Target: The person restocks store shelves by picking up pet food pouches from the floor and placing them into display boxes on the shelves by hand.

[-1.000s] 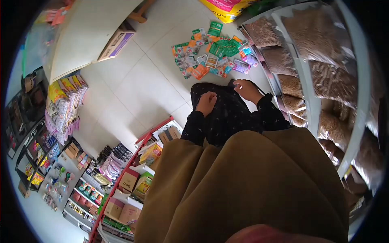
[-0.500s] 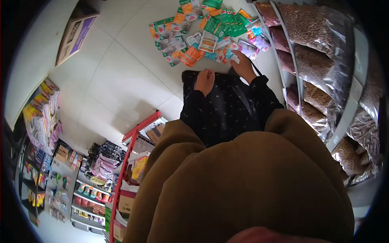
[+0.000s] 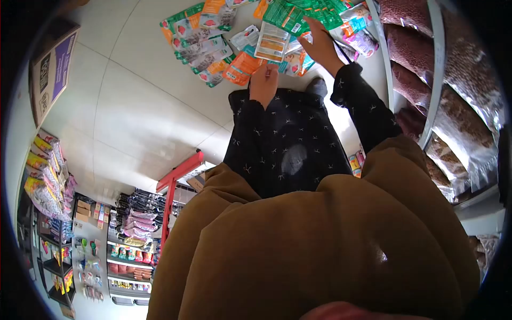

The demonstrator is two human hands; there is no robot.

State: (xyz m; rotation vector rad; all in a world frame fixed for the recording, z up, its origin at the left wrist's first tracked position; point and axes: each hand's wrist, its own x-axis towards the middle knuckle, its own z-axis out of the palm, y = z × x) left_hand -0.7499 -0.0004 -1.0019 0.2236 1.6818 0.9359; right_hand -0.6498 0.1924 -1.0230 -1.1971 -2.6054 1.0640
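Observation:
Many flat food pouches lie spread on the floor at the top of the head view. My right hand (image 3: 321,47) reaches over them with fingers stretched out and apart, its fingertips at the edge of a green pouch (image 3: 285,18); I cannot tell whether they touch it. My left hand (image 3: 264,85) is closed, fingers curled, just below an orange pouch (image 3: 244,68); anything inside it is hidden. Between the hands lies a white-and-orange pouch (image 3: 272,42), back side up. Grey-and-orange pouches (image 3: 202,45) overlap to the left, and purple ones (image 3: 364,42) lie to the right.
Shelves at right hold clear bags of brown kibble (image 3: 469,53). A cardboard box (image 3: 53,74) stands at upper left. A red-framed rack (image 3: 181,170) is at my left, with stocked shelves (image 3: 130,253) beyond. Dark patterned cloth (image 3: 288,138) covers my lap; a shoe (image 3: 317,87) shows past it.
My view has shifted forward, closer to the pouches. My right hand has moved up over the green pouches, fingers more spread. My left hand, still closed, has come nearer the orange pouch.

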